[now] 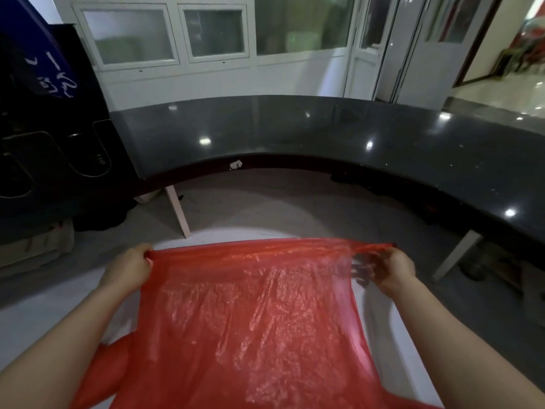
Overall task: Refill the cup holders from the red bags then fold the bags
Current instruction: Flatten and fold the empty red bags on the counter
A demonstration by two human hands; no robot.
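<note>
A thin red plastic bag (253, 320) is stretched out flat in front of me, its far edge pulled taut between both hands. My left hand (129, 268) pinches the bag's far left corner. My right hand (386, 268) grips the far right corner, with some fingers showing through the see-through plastic. The near end of the bag runs off the bottom of the frame, and a red flap hangs at the lower left. No cup holders are in view.
A white surface (374, 314) lies under the bag. A curved dark counter (295, 131) arcs across the middle. At the left stands a dark machine (44, 149). White legs (177, 211) prop the counter above a grey floor.
</note>
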